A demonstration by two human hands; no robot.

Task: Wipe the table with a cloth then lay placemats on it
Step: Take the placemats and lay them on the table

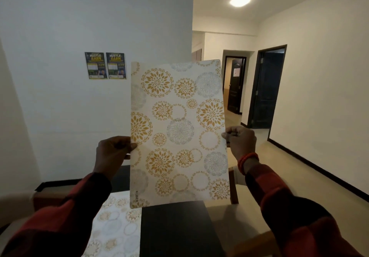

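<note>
I hold a white placemat (pixel 179 133) with gold and grey floral circles upright in front of me, its long side vertical. My left hand (pixel 111 153) pinches its left edge and my right hand (pixel 241 143) pinches its right edge, at about mid-height. Below it lies the dark table (pixel 175 230). A second placemat (pixel 115 226) of the same pattern lies flat on the table's left part. No cloth is in view.
A wooden chair (pixel 233 184) stands behind the table at the right, partly hidden by the held mat. A white wall with two posters (pixel 105 65) is straight ahead. A hallway with dark doors (pixel 265 89) opens to the right.
</note>
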